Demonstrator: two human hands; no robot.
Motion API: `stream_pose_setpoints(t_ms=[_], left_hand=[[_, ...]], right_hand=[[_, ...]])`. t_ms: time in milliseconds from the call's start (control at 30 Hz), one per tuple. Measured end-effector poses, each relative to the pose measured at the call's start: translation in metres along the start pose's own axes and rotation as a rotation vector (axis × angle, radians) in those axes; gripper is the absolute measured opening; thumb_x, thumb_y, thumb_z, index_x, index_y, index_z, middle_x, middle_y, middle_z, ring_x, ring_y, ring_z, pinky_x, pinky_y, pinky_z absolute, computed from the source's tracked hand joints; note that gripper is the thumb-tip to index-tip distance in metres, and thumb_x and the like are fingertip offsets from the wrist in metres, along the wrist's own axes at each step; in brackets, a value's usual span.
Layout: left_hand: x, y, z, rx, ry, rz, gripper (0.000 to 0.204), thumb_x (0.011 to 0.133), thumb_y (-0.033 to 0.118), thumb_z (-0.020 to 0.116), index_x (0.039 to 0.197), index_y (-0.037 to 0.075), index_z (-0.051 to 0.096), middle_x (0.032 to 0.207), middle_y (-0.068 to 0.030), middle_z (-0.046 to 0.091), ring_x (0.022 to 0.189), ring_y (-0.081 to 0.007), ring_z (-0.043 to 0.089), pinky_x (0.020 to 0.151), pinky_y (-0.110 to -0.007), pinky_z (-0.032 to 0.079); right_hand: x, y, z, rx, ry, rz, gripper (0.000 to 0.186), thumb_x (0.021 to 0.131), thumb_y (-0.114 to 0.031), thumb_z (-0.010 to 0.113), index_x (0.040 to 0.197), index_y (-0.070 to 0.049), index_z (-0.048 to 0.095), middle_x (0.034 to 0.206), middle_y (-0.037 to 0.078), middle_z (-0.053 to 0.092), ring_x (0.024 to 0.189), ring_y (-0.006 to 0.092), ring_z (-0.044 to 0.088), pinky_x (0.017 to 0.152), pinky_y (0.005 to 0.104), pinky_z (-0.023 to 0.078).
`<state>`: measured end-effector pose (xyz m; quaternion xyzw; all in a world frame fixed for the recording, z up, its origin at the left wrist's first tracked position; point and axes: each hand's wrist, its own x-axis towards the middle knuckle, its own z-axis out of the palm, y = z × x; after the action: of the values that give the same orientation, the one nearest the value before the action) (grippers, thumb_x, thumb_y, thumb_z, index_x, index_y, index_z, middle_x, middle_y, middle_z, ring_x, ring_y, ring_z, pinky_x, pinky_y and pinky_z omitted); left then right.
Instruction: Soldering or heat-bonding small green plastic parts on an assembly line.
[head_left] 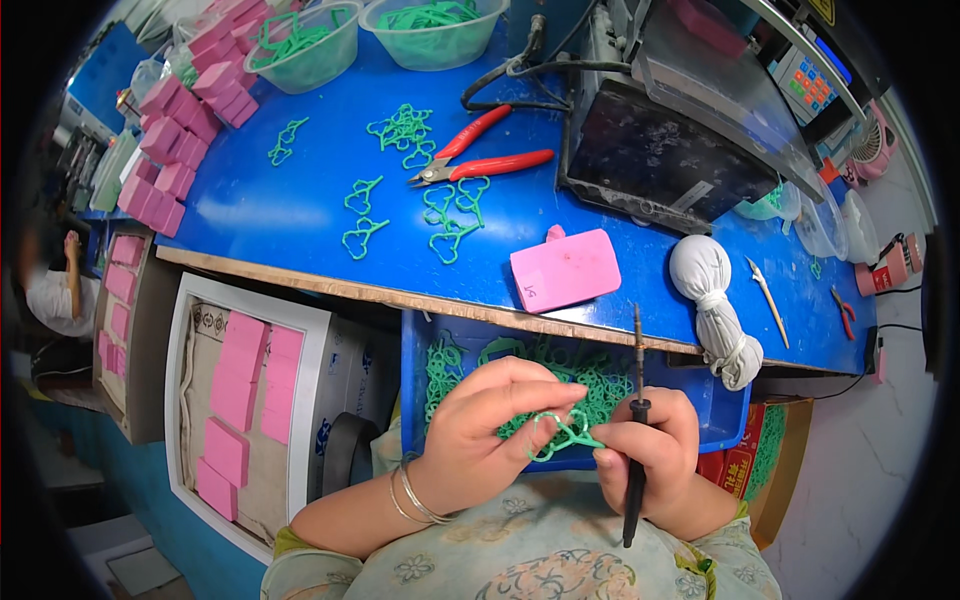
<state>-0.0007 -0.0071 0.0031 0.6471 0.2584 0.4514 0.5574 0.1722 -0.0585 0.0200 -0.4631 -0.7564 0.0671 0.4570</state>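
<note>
Above the drawer, my left hand (480,425) pinches a small green wax piece (568,438) made of thin loops. A wax pen (634,490) with a black handle and a thin metal tip stands nearly upright in my right hand (660,450). The thumb and fingertips of that hand also meet the right end of the green piece. Below both hands is a blue drawer tray (725,410) heaped with similar green pieces. On the bench just beyond lies a pink block (566,270).
Red-handled cutters (490,163) and several green pieces lie on the blue bench (300,200). A tied white cloth bundle (705,290) and a pointed tool (768,303) are at the right. Behind stand a dark machine (650,150), green-filled bowls (432,50) and pink block stacks (165,165). Another person (65,295) is far left.
</note>
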Motion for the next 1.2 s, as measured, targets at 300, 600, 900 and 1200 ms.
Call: stream_pose_setpoints(t_ms=[300, 600, 900, 1200], left_hand=[[0.001, 0.005, -0.005, -0.183, 0.036, -0.007, 0.021, 0.081, 0.001, 0.064, 0.102, 0.000, 0.065, 0.090, -0.0094, 0.060, 0.085, -0.0224, 0.058, 0.073, -0.030, 0.047], [0.003, 0.001, -0.009, 0.003, -0.073, 0.178, 0.017, 0.083, 0.007, 0.066, 0.099, 0.001, 0.064, 0.095, -0.0101, 0.056, 0.087, -0.0221, 0.055, 0.074, -0.031, 0.046], [0.000, 0.004, -0.007, 0.012, -0.056, 0.142, 0.016, 0.084, 0.008, 0.066, 0.098, 0.001, 0.065, 0.101, -0.0109, 0.054, 0.092, -0.0220, 0.053, 0.077, -0.031, 0.045], [-0.002, 0.001, -0.007, 0.005, -0.049, 0.086, 0.017, 0.085, 0.007, 0.063, 0.101, 0.000, 0.063, 0.105, -0.0118, 0.053, 0.095, -0.0205, 0.052, 0.081, -0.030, 0.045]], right_hand=[[-0.013, 0.008, 0.002, 0.012, 0.073, 0.022, 0.029, 0.066, -0.011, 0.073, 0.094, -0.009, 0.064, 0.080, 0.006, 0.050, 0.061, 0.0191, 0.050, 0.050, 0.0308, 0.041], [-0.012, 0.011, 0.006, -0.031, 0.081, 0.018, 0.030, 0.064, -0.007, 0.074, 0.092, -0.008, 0.064, 0.078, 0.006, 0.050, 0.062, 0.0188, 0.050, 0.049, 0.0288, 0.040], [-0.015, 0.009, 0.004, 0.008, 0.134, 0.031, 0.029, 0.066, -0.007, 0.073, 0.093, -0.008, 0.064, 0.079, 0.006, 0.051, 0.063, 0.0187, 0.051, 0.052, 0.0300, 0.041], [-0.013, 0.006, 0.000, 0.080, 0.132, 0.006, 0.031, 0.066, -0.007, 0.073, 0.095, -0.008, 0.062, 0.082, 0.006, 0.051, 0.058, 0.0169, 0.051, 0.051, 0.0296, 0.038]])
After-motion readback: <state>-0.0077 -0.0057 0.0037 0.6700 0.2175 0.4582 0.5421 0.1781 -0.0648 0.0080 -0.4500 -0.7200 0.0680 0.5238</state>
